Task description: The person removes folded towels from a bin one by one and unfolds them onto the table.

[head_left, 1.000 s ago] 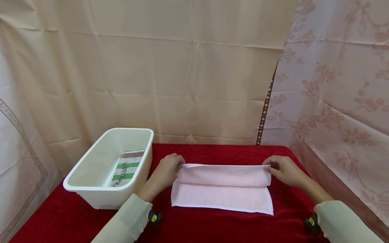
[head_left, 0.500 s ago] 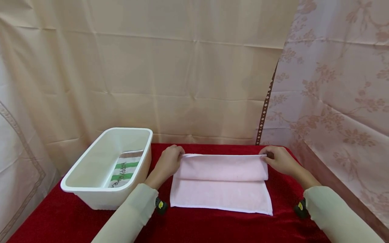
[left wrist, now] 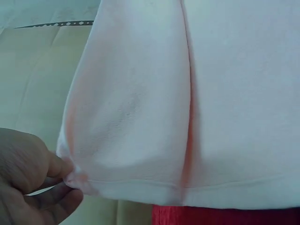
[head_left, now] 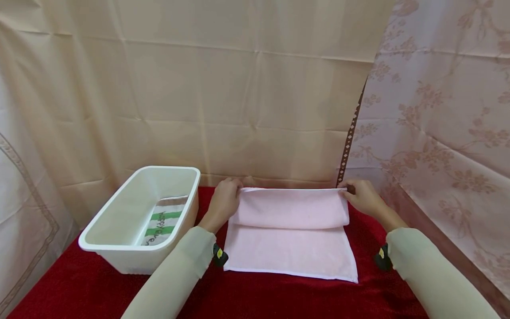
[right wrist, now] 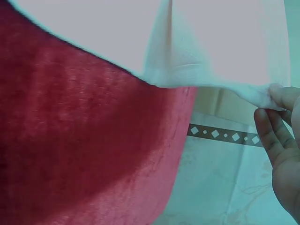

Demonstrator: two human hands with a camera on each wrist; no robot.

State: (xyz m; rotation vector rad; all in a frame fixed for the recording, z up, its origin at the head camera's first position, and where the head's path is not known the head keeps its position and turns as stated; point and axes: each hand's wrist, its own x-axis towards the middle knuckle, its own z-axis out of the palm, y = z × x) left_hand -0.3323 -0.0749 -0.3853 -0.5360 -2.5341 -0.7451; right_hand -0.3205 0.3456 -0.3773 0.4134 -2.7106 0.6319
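A rectangular pale-pink fabric towel with a white hem point(head_left: 292, 251) is positioned on a table covered in deep-red velvety cloth point(head_left: 79, 290), to the right of the basin described below. The left hand point(head_left: 226, 198) pinches the towel's far left corner between thumb and fingertips. The right hand point(head_left: 362, 197) pinches the far right corner in the same manner; in the right wrist view, two of its other fingers extend close together beneath the corner. The far hem runs nearly straight between both hands. A fold line crosses the towel from side to side, parallel to that hem; the near portion lies flat on the red cover. Left of the left hand stands a deep, rectangular cream plastic basin with rounded corners point(head_left: 129, 262). Inside it lies a white cloth with green and brown stripes and dark lettering point(head_left: 164, 223). A plain beige curtain point(head_left: 255, 97) hangs behind the table.
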